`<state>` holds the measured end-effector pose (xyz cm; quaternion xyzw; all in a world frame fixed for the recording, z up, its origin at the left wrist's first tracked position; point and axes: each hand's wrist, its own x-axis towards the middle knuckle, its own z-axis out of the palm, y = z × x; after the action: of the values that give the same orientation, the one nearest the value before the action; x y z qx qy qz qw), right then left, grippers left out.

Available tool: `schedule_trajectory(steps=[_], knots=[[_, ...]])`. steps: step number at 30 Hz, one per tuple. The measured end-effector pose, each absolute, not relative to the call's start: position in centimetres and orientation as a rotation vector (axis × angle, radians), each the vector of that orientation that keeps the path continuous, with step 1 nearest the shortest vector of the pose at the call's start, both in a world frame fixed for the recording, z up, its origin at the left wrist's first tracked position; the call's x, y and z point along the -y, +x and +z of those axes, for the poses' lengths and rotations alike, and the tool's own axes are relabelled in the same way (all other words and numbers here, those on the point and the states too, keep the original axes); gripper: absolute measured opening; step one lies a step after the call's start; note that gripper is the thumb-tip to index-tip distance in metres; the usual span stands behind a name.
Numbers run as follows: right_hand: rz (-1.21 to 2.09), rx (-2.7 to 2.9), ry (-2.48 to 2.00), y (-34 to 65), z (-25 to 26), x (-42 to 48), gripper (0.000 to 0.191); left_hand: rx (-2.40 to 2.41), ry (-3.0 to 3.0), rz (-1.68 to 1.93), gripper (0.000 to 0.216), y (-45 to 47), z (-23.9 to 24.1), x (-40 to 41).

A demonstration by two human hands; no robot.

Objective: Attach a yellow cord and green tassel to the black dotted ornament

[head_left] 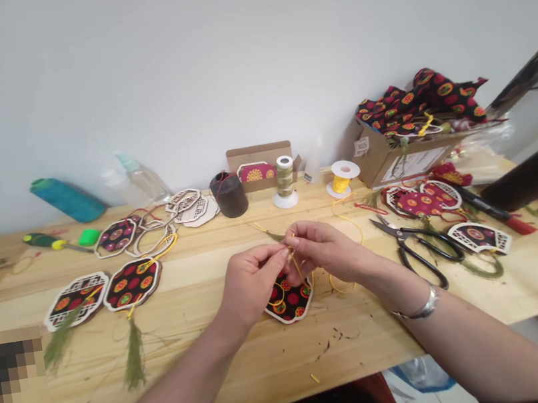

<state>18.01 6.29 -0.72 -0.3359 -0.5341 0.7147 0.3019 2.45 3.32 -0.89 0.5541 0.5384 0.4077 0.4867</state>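
Note:
My left hand (pixel 254 274) and my right hand (pixel 319 248) meet over the middle of the table, fingertips pinched close together on a thin yellow cord (pixel 297 268). Beneath them lies a scallop-edged pendant (pixel 292 306) with dark flowered fabric and a pale rim, partly covered by my fingers. A loop of the cord hangs over the pendant. More cord trails to the right, up toward a white spool of yellow cord (pixel 342 185). Some olive-green thread (pixel 268 232) sticks out beyond my fingertips; which hand holds it is hidden.
Black-handled scissors (pixel 419 243) lie open to the right, near a fan-shaped piece (pixel 479 237). Finished-looking tasselled pendants (pixel 132 282) lie left. Along the wall stand a black spool (pixel 228 195), a green thread spool (pixel 286 182) and a cardboard box (pixel 394 156) of fabric. A screwdriver (pixel 52 242) rests far left.

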Motion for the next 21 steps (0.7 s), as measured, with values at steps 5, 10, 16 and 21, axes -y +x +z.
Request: schedule_trajectory(steps=[5,10,16,21], knots=[[1.625,1.544,-1.092,18.31,-0.78,-6.66,0.02,-1.376,1.373,0.986,0.016,2.53,-0.68,-3.3],[1.479,1.602,-1.168,18.33,-0.87,-6.97,0.019,-1.386,1.386,0.974,0.016,2.52,-0.67,-3.27],[1.375,1.603,-1.176,18.26,-0.49,-6.89,0.013,-1.367,1.429,0.997,0.015,2.56,-0.62,-3.33],[1.356,1.604,-1.205,18.28,-0.43,-6.84,0.014,-1.367,1.449,0.976,0.017,2.65,-0.66,-3.33]])
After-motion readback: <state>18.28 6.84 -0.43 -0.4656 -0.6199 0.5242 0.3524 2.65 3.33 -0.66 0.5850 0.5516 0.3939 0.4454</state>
